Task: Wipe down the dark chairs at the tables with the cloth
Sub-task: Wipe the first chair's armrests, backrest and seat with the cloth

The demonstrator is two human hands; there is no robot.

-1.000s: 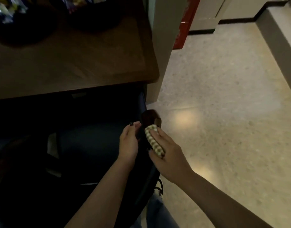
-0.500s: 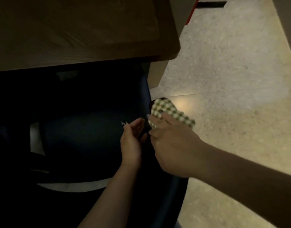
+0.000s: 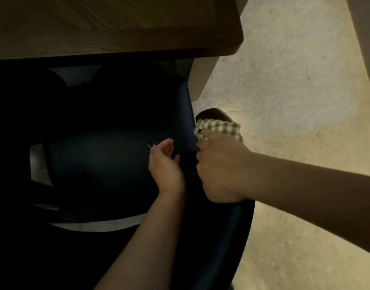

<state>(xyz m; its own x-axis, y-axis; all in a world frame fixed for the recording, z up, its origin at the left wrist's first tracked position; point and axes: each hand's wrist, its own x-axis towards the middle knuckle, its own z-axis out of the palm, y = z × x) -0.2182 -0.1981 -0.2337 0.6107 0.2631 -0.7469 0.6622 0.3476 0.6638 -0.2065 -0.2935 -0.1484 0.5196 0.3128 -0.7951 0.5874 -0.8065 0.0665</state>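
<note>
A dark blue padded chair (image 3: 108,155) stands pushed under a wooden table (image 3: 117,28). Its dark wooden armrest tip (image 3: 211,114) shows at the chair's right side. My right hand (image 3: 221,166) grips a green and white checked cloth (image 3: 219,127) and holds it against that armrest. My left hand (image 3: 165,164) hovers over the seat's right part, fingers loosely curled, holding nothing. The rest of the armrest is hidden by my right hand and the cloth.
A pale speckled floor (image 3: 294,101) lies to the right of the chair. The table's leg (image 3: 198,80) stands just beyond the armrest. A second dark chair (image 3: 16,114) sits at the left, mostly in shadow. A grey ledge (image 3: 363,49) runs along the far right.
My view has dropped closer to the chair. The cloth moved from the armrest's near part toward its tip, then back a little. My left hand came off the armrest and now hangs over the seat.
</note>
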